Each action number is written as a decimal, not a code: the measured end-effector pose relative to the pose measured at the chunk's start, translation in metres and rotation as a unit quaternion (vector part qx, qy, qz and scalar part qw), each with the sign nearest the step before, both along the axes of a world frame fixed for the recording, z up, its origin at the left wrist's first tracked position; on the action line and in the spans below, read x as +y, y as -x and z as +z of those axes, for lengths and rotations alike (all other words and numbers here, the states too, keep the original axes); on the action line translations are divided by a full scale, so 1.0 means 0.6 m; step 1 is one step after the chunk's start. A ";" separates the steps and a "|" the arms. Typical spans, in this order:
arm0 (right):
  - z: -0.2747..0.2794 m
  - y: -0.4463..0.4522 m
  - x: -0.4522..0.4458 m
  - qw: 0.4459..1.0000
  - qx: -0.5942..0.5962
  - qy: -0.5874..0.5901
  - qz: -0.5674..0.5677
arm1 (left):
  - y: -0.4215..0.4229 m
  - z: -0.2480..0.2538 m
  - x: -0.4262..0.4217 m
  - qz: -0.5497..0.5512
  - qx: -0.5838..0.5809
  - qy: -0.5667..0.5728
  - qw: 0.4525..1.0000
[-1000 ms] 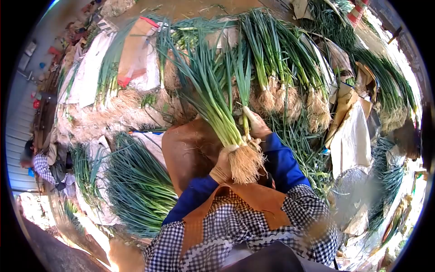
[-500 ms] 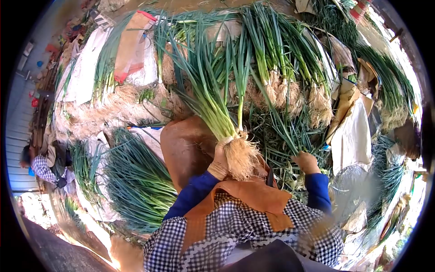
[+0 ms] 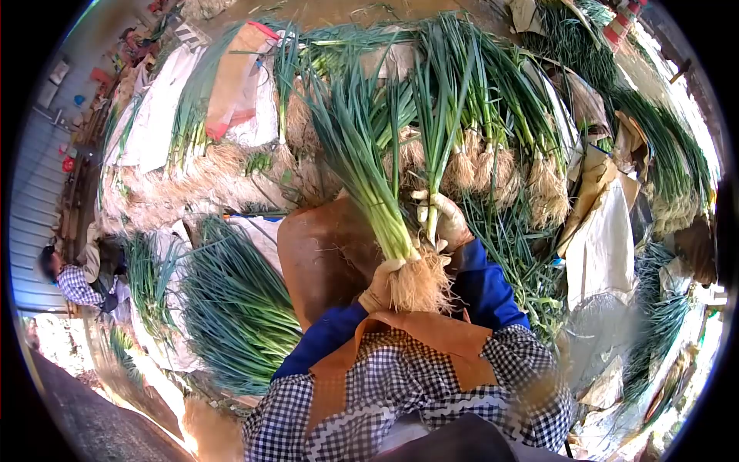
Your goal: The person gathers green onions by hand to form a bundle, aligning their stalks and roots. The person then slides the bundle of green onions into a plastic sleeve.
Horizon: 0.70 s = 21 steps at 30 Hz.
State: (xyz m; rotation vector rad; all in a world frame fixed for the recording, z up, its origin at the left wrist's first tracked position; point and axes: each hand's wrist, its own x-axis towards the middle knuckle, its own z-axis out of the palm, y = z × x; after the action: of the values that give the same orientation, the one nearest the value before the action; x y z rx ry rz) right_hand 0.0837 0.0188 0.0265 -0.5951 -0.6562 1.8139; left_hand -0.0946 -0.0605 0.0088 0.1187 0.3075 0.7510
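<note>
My left hand is closed round the white lower ends of a bunch of green onions, just above their tangled pale roots. The leaves of this bunch fan up and away from me. Close by on the right, my right hand has its fingers bent round a separate green onion stalk beside the bunch. Under the bunch, a brown apron covers my lap.
Tied bunches of green onions lie in a row ahead, roots toward me. A large heap of green onions is at my left. Loose leaves and a white sack lie to the right. Another person sits far left.
My right hand has come in from the loose leaves on the right to the stalk beside the bunch. My left hand still holds the bunch, now turned slightly more upright.
</note>
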 end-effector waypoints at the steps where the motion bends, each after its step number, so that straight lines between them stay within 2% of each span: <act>1: 0.005 0.000 0.003 1.000 -0.008 0.010 -0.002 | -0.011 0.046 0.003 0.005 0.007 0.019 1.000; 2: 0.012 0.001 0.010 0.999 -0.028 0.019 -0.018 | -0.023 0.092 0.005 0.011 0.014 0.038 0.999; 3: -0.014 -0.009 0.021 0.994 -0.069 0.021 -0.081 | -0.023 0.067 0.010 0.010 0.014 0.036 0.999; 5: -0.034 -0.019 0.049 0.931 -0.304 0.123 -0.162 | -0.021 -0.007 0.016 -0.028 0.118 0.065 0.990; 6: -0.042 -0.008 0.061 0.902 -0.383 0.049 -0.192 | -0.026 -0.009 0.014 -0.021 0.112 0.064 0.991; 7: -0.048 -0.009 0.058 0.784 -0.579 0.001 -0.224 | -0.029 -0.010 0.012 -0.020 0.113 0.066 0.991; 9: -0.048 -0.009 0.047 0.678 -0.701 0.000 -0.223 | -0.035 -0.021 0.013 0.037 0.170 0.045 0.984; 10: -0.045 -0.009 0.039 0.677 -0.702 0.000 -0.221 | -0.035 -0.036 0.016 0.035 0.176 0.049 0.983; 12: -0.044 -0.010 0.023 0.736 -0.635 0.067 -0.224 | -0.034 -0.062 0.015 0.040 0.171 0.053 0.983; 13: -0.066 -0.005 0.018 0.745 -0.599 0.057 -0.288 | -0.034 -0.060 0.014 0.043 0.168 0.055 0.983; 15: -0.093 -0.006 -0.003 0.842 -0.456 0.122 -0.261 | -0.037 -0.033 0.013 0.039 0.149 0.083 0.985; 16: -0.029 0.006 -0.031 0.820 -0.510 0.145 -0.217 | -0.038 -0.002 0.015 0.063 0.137 0.090 0.984; 17: -0.015 0.016 -0.057 0.817 -0.527 0.126 -0.199 | -0.039 0.014 0.020 0.087 0.125 0.098 0.983; 18: -0.081 0.011 -0.085 0.833 -0.498 0.105 -0.219 | -0.034 -0.002 0.027 0.084 0.098 0.112 0.985; 19: 0.022 0.021 -0.126 0.852 -0.452 0.152 -0.216 | -0.029 0.001 0.034 0.085 0.099 0.111 0.985; 20: 0.014 -0.014 -0.159 0.859 -0.462 0.174 -0.133 | -0.025 0.009 0.040 0.083 0.074 0.087 0.990; 21: -0.017 -0.062 -0.188 0.874 -0.448 0.156 -0.103 | -0.019 0.013 0.039 0.082 0.050 0.067 0.993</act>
State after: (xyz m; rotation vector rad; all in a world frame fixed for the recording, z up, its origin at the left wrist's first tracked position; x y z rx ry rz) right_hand 0.1210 -0.0940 0.0160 -1.7111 -0.8538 1.3804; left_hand -0.0830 -0.0372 0.0165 0.0046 0.4670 0.8855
